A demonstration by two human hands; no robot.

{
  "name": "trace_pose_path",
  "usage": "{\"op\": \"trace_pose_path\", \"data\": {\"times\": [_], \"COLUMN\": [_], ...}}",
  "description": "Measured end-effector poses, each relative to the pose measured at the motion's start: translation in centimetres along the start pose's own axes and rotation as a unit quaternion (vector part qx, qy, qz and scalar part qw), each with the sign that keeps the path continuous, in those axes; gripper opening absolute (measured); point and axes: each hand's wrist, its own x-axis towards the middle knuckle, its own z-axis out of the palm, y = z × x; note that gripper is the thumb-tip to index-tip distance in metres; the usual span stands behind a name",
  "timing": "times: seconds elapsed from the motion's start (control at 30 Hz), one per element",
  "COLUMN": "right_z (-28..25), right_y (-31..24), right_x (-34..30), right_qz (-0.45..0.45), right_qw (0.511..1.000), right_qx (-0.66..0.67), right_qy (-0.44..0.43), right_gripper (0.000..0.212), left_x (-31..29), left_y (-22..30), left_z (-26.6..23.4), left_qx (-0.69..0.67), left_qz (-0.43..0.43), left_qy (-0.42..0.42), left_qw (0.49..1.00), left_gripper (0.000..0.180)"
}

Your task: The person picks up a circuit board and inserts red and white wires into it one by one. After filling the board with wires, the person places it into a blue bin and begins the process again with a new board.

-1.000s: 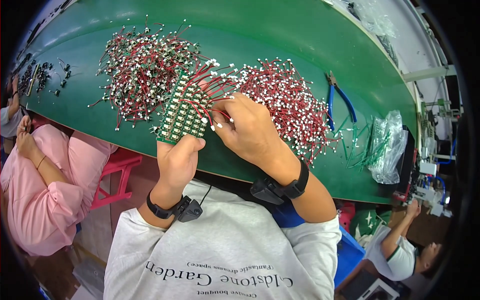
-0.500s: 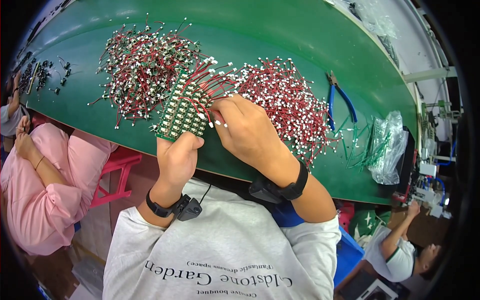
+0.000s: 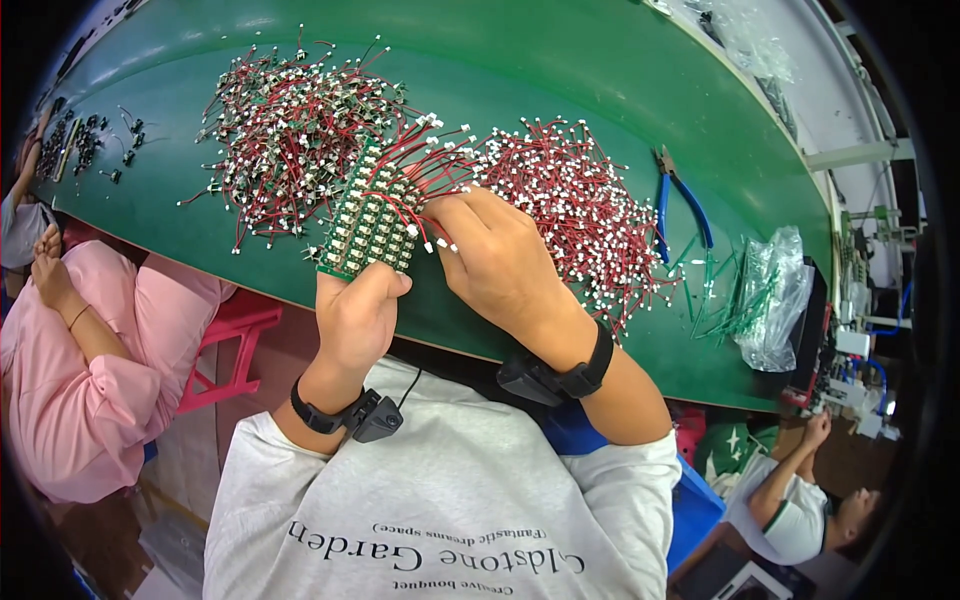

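Note:
My left hand (image 3: pixel 355 325) is closed on the near edge of a green circuit board panel (image 3: pixel 362 240), its thumb lying on top. Rows of small white connectors cover the panel, and red wires (image 3: pixel 408 165) with white plugs rise from its far right part. At the panel's right edge, my right hand (image 3: pixel 500 255) has its fingers pinched together around red wire leads (image 3: pixel 405 208), whose white plugs stick out by the fingertips. The exact grip is hidden behind the fingers. A pile of red leads with white plugs (image 3: pixel 570 215) lies just beyond my right hand.
Left of it is a heap of wired small boards (image 3: pixel 290 150). Blue-handled cutters (image 3: pixel 686 200), green strips (image 3: pixel 710 300) and a clear plastic bag (image 3: pixel 772 310) lie to the right. A person in pink (image 3: pixel 90 370) sits at the left, another person (image 3: pixel 800 510) at the right.
The panel and both my hands have shifted very slightly in the picture; both grips look the same. The person at the right has moved their arm a little.

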Motion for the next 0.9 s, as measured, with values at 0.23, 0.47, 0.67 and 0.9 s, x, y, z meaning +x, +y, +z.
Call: {"op": "trace_pose_path", "data": {"times": [0.23,0.47,0.67,0.9], "right_z": [0.4,0.9,-3.4,-2.8], "right_y": [-0.1,-0.1,1.5,2.3], "right_x": [-0.2,0.0,1.9,0.5], "right_qz": [0.003,-0.009,-0.016,0.029], "right_qw": [1.0,0.998,0.998,0.99], "right_qx": [-0.007,-0.029,0.023,-0.01], "right_qy": [0.019,0.053,0.052,-0.136], "right_gripper": [0.029,0.029,0.033,0.024], "left_x": [-0.3,-0.3,1.7,2.0], "left_y": [-0.1,-0.1,2.2,2.6], "left_z": [-0.3,0.3,2.8,-0.7], "left_qx": [-0.008,0.008,0.006,-0.017], "left_qz": [0.003,-0.015,0.072,0.05], "left_qy": [-0.018,0.008,0.028,0.08], "left_qw": [1.0,1.0,0.997,0.995], "left_gripper": [0.052,0.055,0.069,0.067]}}
